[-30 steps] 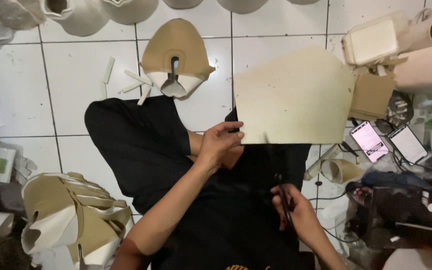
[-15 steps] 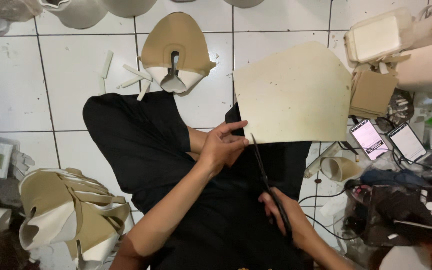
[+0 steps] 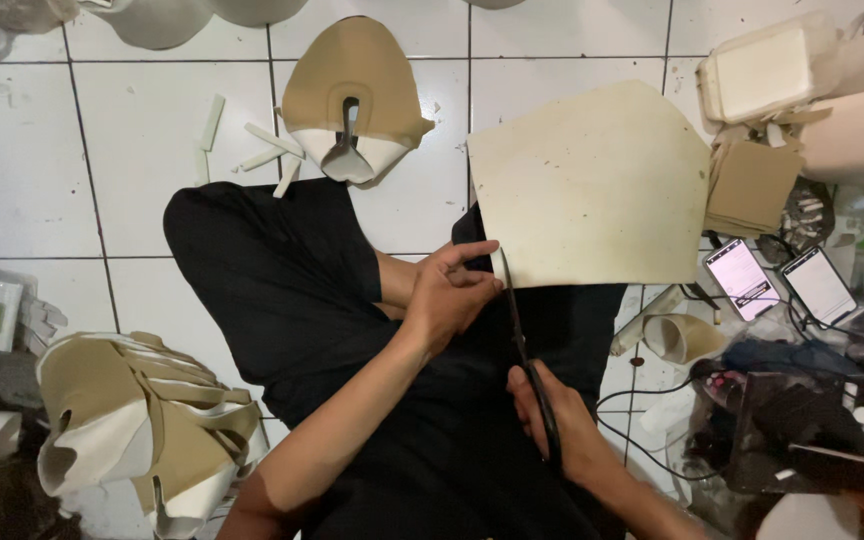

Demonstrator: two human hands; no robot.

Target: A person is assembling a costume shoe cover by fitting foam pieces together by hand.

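My left hand (image 3: 449, 293) pinches the lower left corner of a large cream sheet (image 3: 592, 185), which it holds flat above my black-clad lap. In my right hand (image 3: 560, 425) are black scissors (image 3: 527, 355); their blades point up and their tips meet the sheet's bottom edge just right of my left thumb. I sit cross-legged on a white tiled floor (image 3: 142, 150).
A cut tan and white shaped piece (image 3: 352, 100) lies on the floor ahead with small offcut strips (image 3: 252, 145). A pile of similar cut pieces (image 3: 132, 420) sits at lower left. Tan squares (image 3: 752, 185), material rolls (image 3: 862, 110), two lit phones (image 3: 777, 280) and cables crowd the right.
My right hand has brought the scissors up from my lap, and the blade tips now reach the sheet's bottom edge. My left hand keeps its grip on the sheet's corner.
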